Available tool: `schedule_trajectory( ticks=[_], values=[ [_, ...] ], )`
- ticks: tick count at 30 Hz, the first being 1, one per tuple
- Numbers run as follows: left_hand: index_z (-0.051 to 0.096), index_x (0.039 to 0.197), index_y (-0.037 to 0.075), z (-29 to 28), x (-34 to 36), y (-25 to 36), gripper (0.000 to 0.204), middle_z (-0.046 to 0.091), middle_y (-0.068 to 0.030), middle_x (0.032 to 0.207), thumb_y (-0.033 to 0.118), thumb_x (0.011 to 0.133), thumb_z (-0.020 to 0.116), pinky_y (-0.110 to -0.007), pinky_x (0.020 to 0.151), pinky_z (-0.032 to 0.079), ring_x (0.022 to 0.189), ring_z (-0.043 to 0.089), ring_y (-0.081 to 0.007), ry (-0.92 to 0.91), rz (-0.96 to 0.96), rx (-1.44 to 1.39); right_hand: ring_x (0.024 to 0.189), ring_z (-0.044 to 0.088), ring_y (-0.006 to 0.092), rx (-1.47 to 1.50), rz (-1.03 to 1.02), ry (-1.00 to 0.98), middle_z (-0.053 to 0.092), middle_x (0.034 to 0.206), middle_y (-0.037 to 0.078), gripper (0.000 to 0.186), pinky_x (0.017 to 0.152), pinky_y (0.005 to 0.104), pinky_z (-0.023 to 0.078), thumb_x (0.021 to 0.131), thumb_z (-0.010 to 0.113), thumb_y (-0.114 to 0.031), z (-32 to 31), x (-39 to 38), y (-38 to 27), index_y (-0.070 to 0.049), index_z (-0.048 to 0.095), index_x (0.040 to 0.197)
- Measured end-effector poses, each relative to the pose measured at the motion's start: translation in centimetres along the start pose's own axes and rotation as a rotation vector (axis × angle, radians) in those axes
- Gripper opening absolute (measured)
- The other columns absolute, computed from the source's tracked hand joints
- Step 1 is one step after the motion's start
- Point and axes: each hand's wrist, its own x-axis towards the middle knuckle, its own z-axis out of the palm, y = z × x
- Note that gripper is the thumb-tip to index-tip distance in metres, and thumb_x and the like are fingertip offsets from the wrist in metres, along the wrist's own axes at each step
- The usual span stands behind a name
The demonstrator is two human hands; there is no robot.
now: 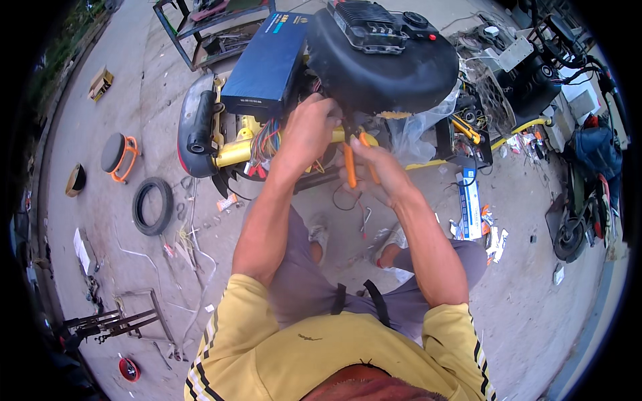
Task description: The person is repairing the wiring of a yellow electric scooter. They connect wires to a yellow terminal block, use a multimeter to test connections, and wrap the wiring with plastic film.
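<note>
In my right hand (382,170) is a pair of pliers with orange handles (349,166). The handles are spread, and the dark jaws point up under the black seat (394,83). My left hand (311,127) is closed in a pinch among wires just left of the seat; its fingertips partly hide what they hold. Below that hand, a bundle of many-coloured wires (267,142) hangs over the yellow frame (234,153) of a small vehicle. A long blue box (264,67) lies on the frame beside the seat.
A finned black controller (368,27) rests on the seat. Clear plastic sheeting (411,137) and a yellow cutter knife (466,129) lie to the right. On the ground are a blue-white carton (470,204), a tyre (152,206), a round stool (120,157) and scattered scraps.
</note>
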Motion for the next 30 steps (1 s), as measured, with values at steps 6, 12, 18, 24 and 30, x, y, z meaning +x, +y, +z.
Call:
schedule_trajectory(
  ticks=[6,12,18,24,30],
  values=[
    [0.075,0.102,-0.005,-0.1,0.0,-0.1,0.014,0.07,-0.0199,0.103,0.0,0.09,0.071,-0.047,0.089,0.054,0.099,0.07,-0.0415,-0.02,0.009,0.014,0.108,0.065,0.0229,0.004,0.04,-0.039,0.065,0.123,0.012,0.069,0.088,0.043,0.056,0.102,0.07,-0.059,-0.5,0.5,-0.3,-0.002,0.061,0.14],
    [0.075,0.102,-0.005,0.0,0.1,0.0,0.014,0.069,-0.0208,0.104,0.0,0.09,0.071,-0.048,0.089,0.054,0.099,0.07,-0.0423,-0.033,-0.005,0.023,0.113,0.062,0.0237,0.002,0.031,-0.042,0.063,0.126,0.01,0.067,0.094,0.0489,0.052,0.102,0.069,-0.06,-0.9,1.3,0.4,-0.005,0.061,0.14],
    [0.074,0.101,-0.006,0.0,0.0,0.2,0.014,0.07,-0.0209,0.105,-0.001,0.089,0.069,-0.049,0.089,0.054,0.1,0.07,-0.0445,-0.021,0.025,0.043,0.104,0.061,0.0195,0.004,0.022,0.024,0.064,0.119,0.007,0.06,0.085,0.0417,0.051,0.104,0.068,-0.058,-0.1,1.5,0.0,-0.005,0.064,0.132],
    [0.072,0.099,-0.005,-0.1,-0.1,0.5,0.012,0.07,-0.0203,0.104,-0.003,0.089,0.068,-0.05,0.089,0.054,0.1,0.07,-0.0445,-0.021,0.041,0.065,0.083,0.058,0.0123,0.0,-0.029,0.017,0.062,0.101,0.003,0.053,0.066,0.0296,0.047,0.106,0.067,-0.055,-0.2,1.3,-0.1,-0.004,0.066,0.12],
    [0.071,0.099,-0.005,0.0,-0.1,0.7,0.011,0.07,-0.0192,0.102,-0.004,0.088,0.068,-0.049,0.087,0.054,0.098,0.07,-0.0439,-0.027,0.021,0.085,0.073,0.054,0.0096,-0.007,-0.035,0.006,0.059,0.093,0.001,0.046,0.058,0.0265,0.043,0.108,0.065,-0.05,-0.1,1.7,-0.2,-0.004,0.065,0.115]
  ],
)
